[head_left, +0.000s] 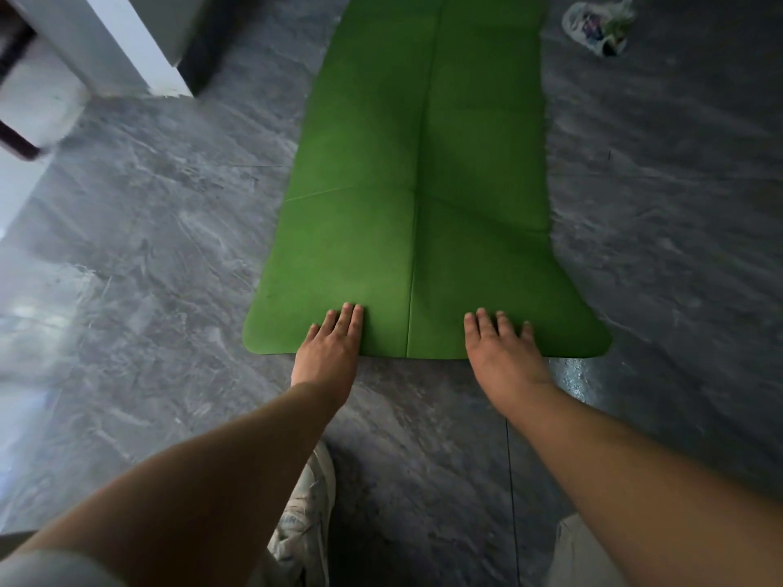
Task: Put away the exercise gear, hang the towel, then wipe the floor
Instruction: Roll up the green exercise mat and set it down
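A green exercise mat lies unrolled flat on the grey marble-patterned floor, running away from me. Its near short edge is just in front of me. My left hand lies over that edge left of the mat's centre line, fingers straight and flat on the mat. My right hand lies over the same edge to the right, fingers spread and straight on the mat. Neither hand curls round the edge.
A white cabinet or furniture corner stands at the upper left. A crumpled plastic bag lies on the floor at the upper right, beside the mat. My shoe is below my left arm.
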`<control>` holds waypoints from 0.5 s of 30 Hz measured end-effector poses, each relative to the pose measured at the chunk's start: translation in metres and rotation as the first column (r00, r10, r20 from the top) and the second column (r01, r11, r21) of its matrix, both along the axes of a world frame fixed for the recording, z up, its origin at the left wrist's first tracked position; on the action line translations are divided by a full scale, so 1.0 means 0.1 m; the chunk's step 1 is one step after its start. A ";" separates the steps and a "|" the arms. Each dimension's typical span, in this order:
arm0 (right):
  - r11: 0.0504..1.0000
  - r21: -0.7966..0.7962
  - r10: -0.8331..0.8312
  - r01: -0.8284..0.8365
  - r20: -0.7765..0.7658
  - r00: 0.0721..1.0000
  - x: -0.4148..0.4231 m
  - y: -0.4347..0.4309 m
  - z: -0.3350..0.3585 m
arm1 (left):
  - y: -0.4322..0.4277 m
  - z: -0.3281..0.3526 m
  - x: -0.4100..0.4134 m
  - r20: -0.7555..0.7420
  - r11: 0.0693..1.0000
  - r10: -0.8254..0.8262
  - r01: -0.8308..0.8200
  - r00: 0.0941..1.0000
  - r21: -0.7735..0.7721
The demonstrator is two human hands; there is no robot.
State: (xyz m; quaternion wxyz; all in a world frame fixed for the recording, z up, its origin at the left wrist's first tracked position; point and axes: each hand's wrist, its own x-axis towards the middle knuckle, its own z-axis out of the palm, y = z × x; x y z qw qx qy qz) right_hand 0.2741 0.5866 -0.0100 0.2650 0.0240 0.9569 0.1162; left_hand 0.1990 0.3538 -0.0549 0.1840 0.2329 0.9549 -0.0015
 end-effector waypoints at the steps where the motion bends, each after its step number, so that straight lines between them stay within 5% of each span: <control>1: 1.000 0.013 0.002 -0.002 0.003 1.000 0.01 0.01 0.02 | 0.03 0.00 0.01 0.004 1.000 -0.007 0.007 1.000 -0.012; 15: 0.994 0.097 -0.069 0.047 0.245 0.967 0.33 0.28 0.01 | 0.35 -0.07 0.45 0.026 0.968 -0.188 0.190 0.982 -0.165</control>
